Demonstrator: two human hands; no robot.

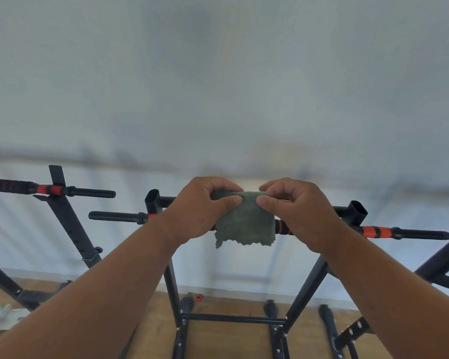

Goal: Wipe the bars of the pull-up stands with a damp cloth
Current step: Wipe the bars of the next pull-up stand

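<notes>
A green cloth (246, 224) hangs in front of the middle of the black pull-up bar (405, 233), which has orange bands near its ends. My left hand (200, 208) pinches the cloth's upper left edge between thumb and fingers. My right hand (298, 211) pinches the upper right edge the same way. Both hands sit at bar height, and the cloth hides the bar's centre. The bar's left grip (114, 216) sticks out past the left upright (153, 203).
A second pull-up stand (62, 208) with its own bar (88, 193) stands to the left. Part of a third stand (441, 265) shows at the right edge. Black frame legs and foot pads (233, 320) stand on the wooden floor below. A white wall lies behind.
</notes>
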